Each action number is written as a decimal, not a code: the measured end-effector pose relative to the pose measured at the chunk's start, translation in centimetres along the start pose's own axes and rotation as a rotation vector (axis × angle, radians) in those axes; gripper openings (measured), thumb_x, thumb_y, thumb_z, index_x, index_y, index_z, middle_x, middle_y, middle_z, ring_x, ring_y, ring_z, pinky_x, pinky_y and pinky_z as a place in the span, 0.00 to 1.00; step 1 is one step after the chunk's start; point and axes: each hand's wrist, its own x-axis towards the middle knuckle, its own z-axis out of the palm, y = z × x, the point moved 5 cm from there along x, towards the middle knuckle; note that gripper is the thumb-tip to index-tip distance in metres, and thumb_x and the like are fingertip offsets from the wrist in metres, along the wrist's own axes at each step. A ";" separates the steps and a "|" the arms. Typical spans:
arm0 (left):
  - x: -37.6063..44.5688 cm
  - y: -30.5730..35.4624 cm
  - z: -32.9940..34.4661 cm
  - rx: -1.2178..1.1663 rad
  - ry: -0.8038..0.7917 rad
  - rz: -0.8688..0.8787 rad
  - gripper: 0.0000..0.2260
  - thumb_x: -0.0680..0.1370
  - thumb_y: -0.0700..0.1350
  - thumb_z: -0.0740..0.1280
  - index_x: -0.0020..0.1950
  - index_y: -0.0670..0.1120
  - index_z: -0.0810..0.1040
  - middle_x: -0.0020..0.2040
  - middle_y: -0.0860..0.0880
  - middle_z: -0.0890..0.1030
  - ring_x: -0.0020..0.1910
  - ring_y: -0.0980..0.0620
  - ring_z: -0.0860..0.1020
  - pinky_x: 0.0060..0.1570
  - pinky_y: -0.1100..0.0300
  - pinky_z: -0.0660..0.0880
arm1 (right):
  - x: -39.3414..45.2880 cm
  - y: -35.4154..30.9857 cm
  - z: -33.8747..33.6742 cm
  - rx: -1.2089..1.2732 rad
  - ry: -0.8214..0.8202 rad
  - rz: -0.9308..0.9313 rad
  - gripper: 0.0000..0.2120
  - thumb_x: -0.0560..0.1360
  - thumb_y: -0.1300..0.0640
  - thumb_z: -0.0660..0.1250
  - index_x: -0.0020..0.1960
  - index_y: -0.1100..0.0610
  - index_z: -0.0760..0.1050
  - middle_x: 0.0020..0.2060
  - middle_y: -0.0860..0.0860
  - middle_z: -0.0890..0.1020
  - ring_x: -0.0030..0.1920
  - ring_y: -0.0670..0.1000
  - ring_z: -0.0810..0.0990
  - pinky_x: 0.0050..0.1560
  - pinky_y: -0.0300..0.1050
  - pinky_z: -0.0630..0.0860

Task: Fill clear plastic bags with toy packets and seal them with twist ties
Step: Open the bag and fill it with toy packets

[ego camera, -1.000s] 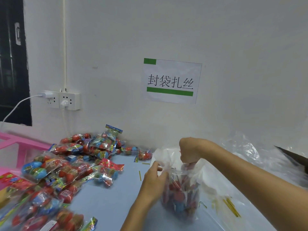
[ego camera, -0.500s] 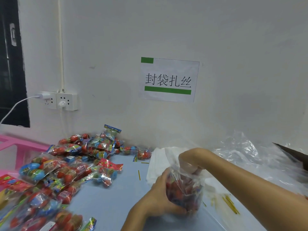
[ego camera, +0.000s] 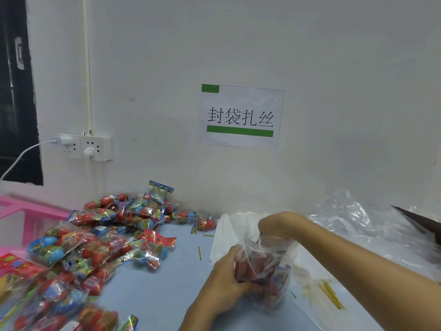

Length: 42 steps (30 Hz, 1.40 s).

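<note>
On table: left hand grips clear bag w/ toy packets; right hand pinches bag top.

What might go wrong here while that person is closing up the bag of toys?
The clear bag looks packed full, and the right hand has little plastic gathered at its top, so the neck could slip loose before a tie goes on. Both hands are busy, the left hand gripping the bag's side, while the twist ties lie loose on the table; letting go to fetch one might spill packets.
</note>
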 end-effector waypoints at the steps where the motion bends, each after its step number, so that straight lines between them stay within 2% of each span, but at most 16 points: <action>1: 0.0 0.0 0.0 -0.001 -0.021 -0.005 0.32 0.63 0.56 0.80 0.62 0.68 0.68 0.55 0.66 0.80 0.53 0.65 0.80 0.48 0.70 0.77 | 0.2 0.1 -0.1 0.001 0.007 0.002 0.20 0.82 0.55 0.55 0.32 0.58 0.65 0.32 0.51 0.68 0.31 0.50 0.66 0.32 0.40 0.63; 5: -0.1 -0.2 -0.1 0.031 -0.202 -0.037 0.41 0.61 0.52 0.83 0.65 0.72 0.63 0.56 0.69 0.78 0.54 0.67 0.79 0.46 0.72 0.76 | -0.1 0.4 -0.7 0.009 -0.007 0.030 0.16 0.75 0.58 0.63 0.29 0.57 0.68 0.27 0.51 0.70 0.28 0.51 0.68 0.31 0.41 0.64; 8: -0.2 -0.8 -0.4 0.034 -0.265 -0.100 0.47 0.64 0.49 0.81 0.72 0.69 0.57 0.64 0.62 0.76 0.62 0.58 0.77 0.56 0.65 0.78 | -0.4 0.3 -0.8 0.030 -0.063 0.019 0.15 0.75 0.57 0.64 0.30 0.57 0.70 0.27 0.50 0.71 0.27 0.49 0.68 0.29 0.38 0.64; 10: -0.2 -1.1 -0.6 0.023 -0.241 -0.103 0.44 0.64 0.50 0.78 0.72 0.69 0.58 0.62 0.62 0.78 0.60 0.57 0.79 0.56 0.62 0.79 | -0.4 0.1 -0.4 0.014 -0.094 0.001 0.16 0.77 0.57 0.61 0.32 0.57 0.71 0.30 0.50 0.73 0.29 0.48 0.69 0.31 0.37 0.65; 15: -0.1 -1.1 -0.4 0.047 -0.216 -0.070 0.38 0.68 0.50 0.76 0.64 0.79 0.58 0.50 0.77 0.75 0.50 0.78 0.74 0.44 0.78 0.72 | 0.2 -0.7 1.0 0.050 -0.049 -0.013 0.14 0.83 0.60 0.53 0.40 0.61 0.70 0.33 0.51 0.68 0.31 0.48 0.65 0.30 0.34 0.64; 18: 0.0 -1.3 -0.4 0.054 -0.195 -0.064 0.36 0.69 0.50 0.76 0.60 0.82 0.59 0.51 0.76 0.76 0.50 0.75 0.75 0.44 0.76 0.73 | 0.6 -0.3 1.5 0.100 -0.014 0.042 0.16 0.82 0.62 0.57 0.35 0.57 0.67 0.33 0.50 0.67 0.34 0.50 0.66 0.39 0.37 0.68; 23: 0.2 -1.6 -0.4 0.034 -0.156 -0.069 0.35 0.67 0.51 0.74 0.58 0.83 0.60 0.49 0.74 0.77 0.50 0.72 0.78 0.46 0.73 0.75 | 0.1 0.0 0.3 0.089 0.005 0.033 0.15 0.74 0.54 0.62 0.32 0.57 0.63 0.32 0.53 0.66 0.39 0.56 0.67 0.31 0.41 0.62; 26: 0.2 -1.6 -0.4 0.019 -0.120 -0.066 0.33 0.66 0.52 0.74 0.59 0.81 0.62 0.49 0.70 0.79 0.49 0.66 0.80 0.47 0.70 0.77 | 0.4 0.0 0.2 0.071 0.069 -0.009 0.15 0.82 0.58 0.58 0.36 0.58 0.66 0.35 0.53 0.69 0.41 0.55 0.70 0.38 0.37 0.69; 28: 0.2 -1.5 -0.3 0.012 -0.114 -0.063 0.33 0.66 0.51 0.74 0.61 0.79 0.63 0.49 0.68 0.80 0.48 0.65 0.81 0.49 0.67 0.79 | 0.5 -0.2 0.7 0.028 0.052 -0.050 0.11 0.83 0.61 0.55 0.43 0.58 0.70 0.40 0.53 0.70 0.49 0.54 0.68 0.44 0.36 0.67; 30: 0.2 -1.2 -0.1 0.011 -0.133 -0.054 0.36 0.64 0.51 0.75 0.63 0.77 0.62 0.49 0.72 0.79 0.48 0.69 0.80 0.46 0.70 0.77 | 0.2 -0.8 1.7 0.055 -0.040 -0.043 0.15 0.82 0.65 0.55 0.66 0.60 0.72 0.49 0.56 0.73 0.49 0.52 0.67 0.31 0.30 0.67; 32: 0.2 -1.0 0.0 0.022 -0.142 -0.047 0.39 0.64 0.51 0.76 0.66 0.76 0.61 0.50 0.73 0.78 0.49 0.71 0.79 0.46 0.73 0.75 | 0.0 -1.1 2.2 -0.005 -0.122 -0.060 0.22 0.79 0.69 0.56 0.73 0.63 0.68 0.44 0.58 0.75 0.42 0.55 0.69 0.21 0.31 0.62; 35: 0.3 -1.1 0.0 0.030 -0.127 -0.054 0.42 0.64 0.50 0.78 0.71 0.71 0.60 0.53 0.68 0.79 0.51 0.66 0.79 0.49 0.71 0.77 | -0.3 -1.3 1.9 -0.005 -0.140 -0.079 0.20 0.79 0.70 0.59 0.69 0.56 0.67 0.34 0.52 0.66 0.36 0.53 0.67 0.30 0.34 0.63; 37: 0.4 -1.1 -0.1 0.031 -0.123 -0.065 0.43 0.64 0.51 0.79 0.72 0.70 0.60 0.55 0.67 0.78 0.51 0.66 0.79 0.48 0.70 0.78 | -0.9 -1.3 1.4 0.004 -0.146 -0.079 0.17 0.80 0.67 0.61 0.69 0.64 0.70 0.33 0.50 0.66 0.35 0.51 0.68 0.33 0.35 0.68; 39: 0.4 -1.2 -0.1 0.027 -0.123 -0.071 0.43 0.64 0.50 0.80 0.71 0.69 0.61 0.54 0.67 0.78 0.51 0.66 0.79 0.47 0.70 0.78 | -1.1 -0.8 1.1 0.035 -0.140 -0.033 0.09 0.80 0.66 0.61 0.49 0.70 0.79 0.30 0.51 0.70 0.32 0.50 0.67 0.29 0.38 0.69; 40: 0.4 -1.3 -0.1 0.032 -0.123 -0.073 0.42 0.64 0.50 0.80 0.71 0.69 0.61 0.53 0.68 0.78 0.51 0.66 0.79 0.47 0.69 0.78 | -1.0 -0.6 0.9 -0.007 -0.144 -0.009 0.15 0.78 0.69 0.61 0.35 0.69 0.78 0.24 0.52 0.72 0.31 0.50 0.66 0.29 0.40 0.67; 42: 0.4 -1.3 0.0 0.036 -0.128 -0.079 0.41 0.65 0.50 0.80 0.71 0.68 0.61 0.52 0.69 0.77 0.50 0.68 0.79 0.46 0.70 0.77 | -1.3 -0.4 0.4 -0.076 -0.183 0.023 0.16 0.73 0.74 0.61 0.29 0.67 0.76 0.17 0.50 0.72 0.31 0.52 0.68 0.31 0.40 0.66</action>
